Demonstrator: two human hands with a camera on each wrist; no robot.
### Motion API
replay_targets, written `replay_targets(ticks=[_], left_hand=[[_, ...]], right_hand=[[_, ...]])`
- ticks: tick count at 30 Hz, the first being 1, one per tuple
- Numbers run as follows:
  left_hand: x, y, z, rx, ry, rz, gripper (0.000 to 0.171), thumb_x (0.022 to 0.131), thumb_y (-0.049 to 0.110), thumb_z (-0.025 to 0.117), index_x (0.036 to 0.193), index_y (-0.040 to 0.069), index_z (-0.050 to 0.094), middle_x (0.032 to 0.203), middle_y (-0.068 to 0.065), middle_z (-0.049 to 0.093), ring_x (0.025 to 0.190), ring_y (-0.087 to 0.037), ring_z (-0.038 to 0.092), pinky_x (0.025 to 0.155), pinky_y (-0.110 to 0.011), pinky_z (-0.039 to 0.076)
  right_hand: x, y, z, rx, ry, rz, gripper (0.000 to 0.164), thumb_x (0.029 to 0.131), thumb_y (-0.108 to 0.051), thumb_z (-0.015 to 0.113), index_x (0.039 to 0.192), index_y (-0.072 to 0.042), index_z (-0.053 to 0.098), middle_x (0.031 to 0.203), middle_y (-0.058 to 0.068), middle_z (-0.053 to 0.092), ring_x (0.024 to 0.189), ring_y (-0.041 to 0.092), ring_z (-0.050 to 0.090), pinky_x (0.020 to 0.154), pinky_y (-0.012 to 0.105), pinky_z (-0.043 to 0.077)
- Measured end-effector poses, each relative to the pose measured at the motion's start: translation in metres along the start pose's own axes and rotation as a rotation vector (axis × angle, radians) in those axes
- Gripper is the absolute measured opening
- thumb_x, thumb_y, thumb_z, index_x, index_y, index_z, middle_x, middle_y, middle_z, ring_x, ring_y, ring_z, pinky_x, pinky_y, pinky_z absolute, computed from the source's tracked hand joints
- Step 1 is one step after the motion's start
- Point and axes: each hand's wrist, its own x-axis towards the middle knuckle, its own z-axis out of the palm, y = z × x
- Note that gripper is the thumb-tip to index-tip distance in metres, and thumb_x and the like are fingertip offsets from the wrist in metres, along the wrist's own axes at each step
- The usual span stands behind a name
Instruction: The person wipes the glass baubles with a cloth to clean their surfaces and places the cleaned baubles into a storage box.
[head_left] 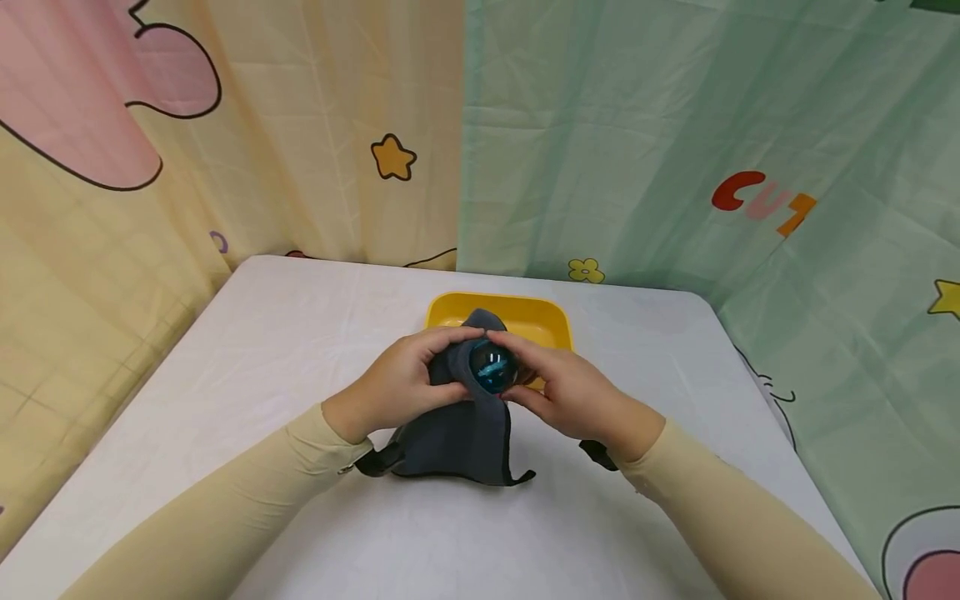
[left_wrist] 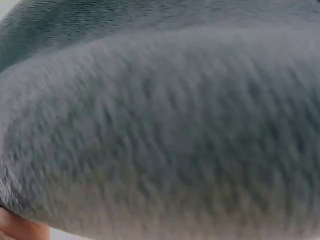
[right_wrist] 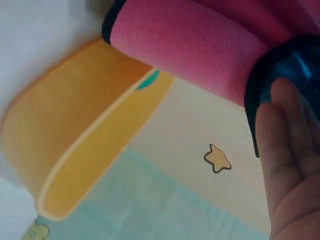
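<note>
Above the white table, my left hand [head_left: 400,382] holds a dark grey cloth [head_left: 457,442] with black edging, fingers over its top and thumb lower down. Against the cloth sits a glossy dark blue ball [head_left: 494,367], partly wrapped. My right hand [head_left: 567,385] holds the ball from the right, fingers above and thumb below. In the right wrist view the cloth's pink side [right_wrist: 185,45] shows, and fingers [right_wrist: 285,135] lie on the shiny blue surface. Grey fabric [left_wrist: 160,125] fills the left wrist view, hiding most of that hand.
Just behind the hands stands a yellow tray [head_left: 536,310], partly covered by them. A small green thing [right_wrist: 148,80] shows inside it. The white table [head_left: 337,308] spreads around, with printed curtains [head_left: 600,150] hanging behind and at the sides.
</note>
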Motion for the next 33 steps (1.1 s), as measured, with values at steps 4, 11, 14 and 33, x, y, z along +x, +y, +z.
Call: replay_targets(ticks=[4, 11, 14, 33], left_hand=[[0.001, 0.002, 0.0, 0.02, 0.013, 0.025, 0.066, 0.086, 0.006, 0.087, 0.145, 0.007, 0.06, 0.141, -0.009, 0.068, 0.127, -0.024, 0.065, 0.111, -0.042, 0.053], [0.0, 0.003, 0.001, 0.05, 0.027, 0.047, 0.066, 0.085, 0.005, 0.087, 0.145, 0.007, 0.06, 0.138, -0.009, 0.069, 0.125, -0.024, 0.065, 0.111, -0.043, 0.053], [0.0, 0.001, 0.001, 0.049, 0.024, 0.049, 0.065, 0.085, 0.005, 0.087, 0.145, 0.006, 0.06, 0.137, -0.009, 0.069, 0.125, -0.024, 0.065, 0.111, -0.042, 0.053], [0.002, 0.001, -0.002, 0.022, 0.009, 0.039, 0.066, 0.086, 0.005, 0.087, 0.145, 0.004, 0.059, 0.141, -0.01, 0.068, 0.127, -0.025, 0.065, 0.111, -0.042, 0.053]], right_hand=[[0.0, 0.001, 0.006, 0.214, 0.029, 0.087, 0.069, 0.099, -0.012, 0.073, 0.16, -0.009, 0.04, 0.116, 0.009, 0.077, 0.093, 0.013, 0.074, 0.083, 0.026, 0.063], [-0.001, 0.001, 0.02, 0.465, 0.11, 0.151, 0.051, 0.105, -0.014, 0.065, 0.153, -0.005, 0.05, 0.117, 0.015, 0.071, 0.096, 0.017, 0.07, 0.089, 0.026, 0.063], [-0.001, -0.003, 0.021, 0.406, 0.137, 0.124, 0.065, 0.102, -0.012, 0.07, 0.16, -0.012, 0.04, 0.122, 0.014, 0.069, 0.099, 0.018, 0.07, 0.09, 0.026, 0.062], [-0.001, -0.002, -0.002, -0.027, 0.029, -0.031, 0.076, 0.096, -0.012, 0.077, 0.161, -0.007, 0.038, 0.119, 0.007, 0.077, 0.098, 0.016, 0.077, 0.083, 0.03, 0.064]])
